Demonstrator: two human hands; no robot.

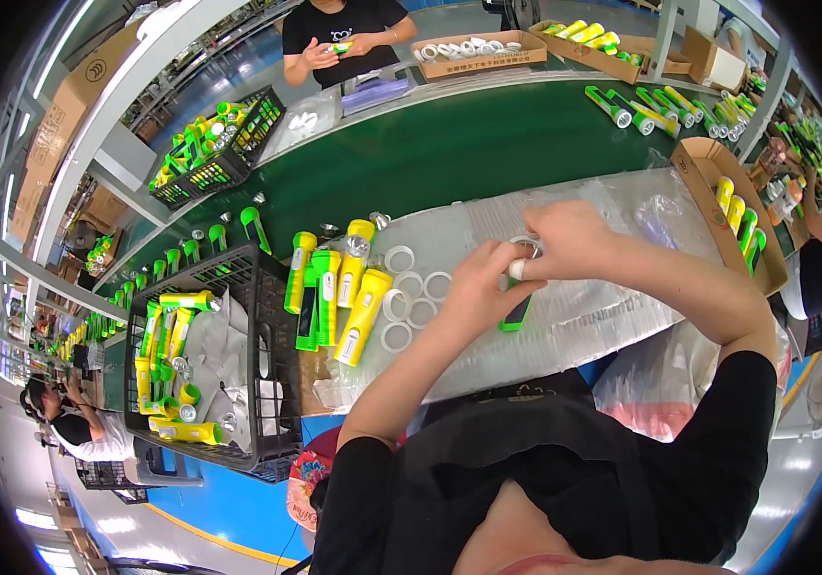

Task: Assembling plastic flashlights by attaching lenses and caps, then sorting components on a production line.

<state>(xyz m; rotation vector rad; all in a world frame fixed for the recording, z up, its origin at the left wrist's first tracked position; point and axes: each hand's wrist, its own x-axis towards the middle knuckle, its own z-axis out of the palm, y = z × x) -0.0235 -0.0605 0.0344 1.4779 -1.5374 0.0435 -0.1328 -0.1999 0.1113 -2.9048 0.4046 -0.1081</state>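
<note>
Over the translucent plastic sheet (487,369), my two hands meet at the head of a flashlight. My left hand (478,287) is closed around the flashlight (517,316), whose green and dark lower body sticks out below the fingers. My right hand (569,238) has its fingers closed at the flashlight's head, on a white ring (526,241); the fingers hide most of it. Left of my hands lie several loose white rings (438,286). Beyond these, several yellow and green flashlights (363,316) lie side by side.
A black crate (281,369) of flashlights stands at the left, another black crate (262,129) farther off. A cardboard box (694,172) of flashlights sits at the right. Behind runs a green conveyor belt (411,158) carrying flashlights; across it a person (344,38) handles one beside a ring box (483,69).
</note>
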